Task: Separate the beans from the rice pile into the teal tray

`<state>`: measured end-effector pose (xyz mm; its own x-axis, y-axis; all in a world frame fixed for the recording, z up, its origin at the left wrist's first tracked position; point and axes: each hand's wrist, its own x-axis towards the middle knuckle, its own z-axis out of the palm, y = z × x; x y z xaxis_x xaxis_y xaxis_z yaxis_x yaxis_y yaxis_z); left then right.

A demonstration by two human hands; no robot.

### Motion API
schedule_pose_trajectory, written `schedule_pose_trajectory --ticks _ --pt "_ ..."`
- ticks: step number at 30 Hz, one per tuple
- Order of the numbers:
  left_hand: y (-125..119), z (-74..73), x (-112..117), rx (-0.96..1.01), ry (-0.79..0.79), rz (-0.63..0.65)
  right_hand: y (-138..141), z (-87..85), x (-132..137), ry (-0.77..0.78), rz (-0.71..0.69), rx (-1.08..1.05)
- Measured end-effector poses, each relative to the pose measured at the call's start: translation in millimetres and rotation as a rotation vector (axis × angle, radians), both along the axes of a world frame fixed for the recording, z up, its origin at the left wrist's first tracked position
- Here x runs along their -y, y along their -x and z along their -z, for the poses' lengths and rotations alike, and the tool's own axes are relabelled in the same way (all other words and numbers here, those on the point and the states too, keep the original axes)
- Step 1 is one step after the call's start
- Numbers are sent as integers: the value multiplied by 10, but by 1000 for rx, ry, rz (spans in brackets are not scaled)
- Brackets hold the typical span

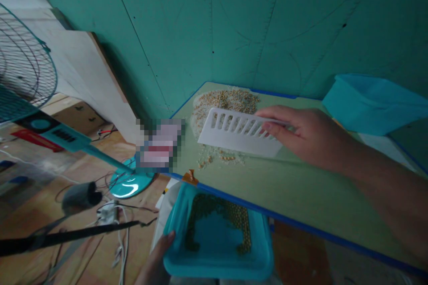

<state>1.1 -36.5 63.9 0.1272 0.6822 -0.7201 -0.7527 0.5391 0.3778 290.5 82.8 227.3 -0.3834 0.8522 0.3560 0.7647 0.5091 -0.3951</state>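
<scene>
My right hand (287,129) is closed on the slotted end of a white plastic scraper (230,137), which stands tilted on the table top. Behind the scraper lies a pile of yellowish round beads (230,98) mixed with small whitish bits. A few loose beads (228,158) and clear-looking bits are scattered in front of it. Below the table's near edge, my left hand (160,254) grips the left side of a blue plastic tub (217,270). Round golden beads (243,227) line the tub's far and side edges. Most of the left hand's fingers are hidden by the tub.
The pale green table (321,191) has a blue edge and meets a green wall (187,31). A blue bin (371,104) stands at the right back. A pixelated flat item (160,147) lies at the left end. A fan (63,136) and cables (123,231) occupy the left side.
</scene>
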Motion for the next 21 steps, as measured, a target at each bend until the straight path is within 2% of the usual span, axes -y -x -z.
schedule_pose_trajectory --ticks 3,6,21 --pt "-9 -16 0 -9 5 11 63 9 67 -169 -48 134" --pt "-7 -24 -2 -15 11 12 90 44 59 -238 -94 181" --pt "-18 -31 -1 -73 -3 34 105 107 9 -244 -216 135"
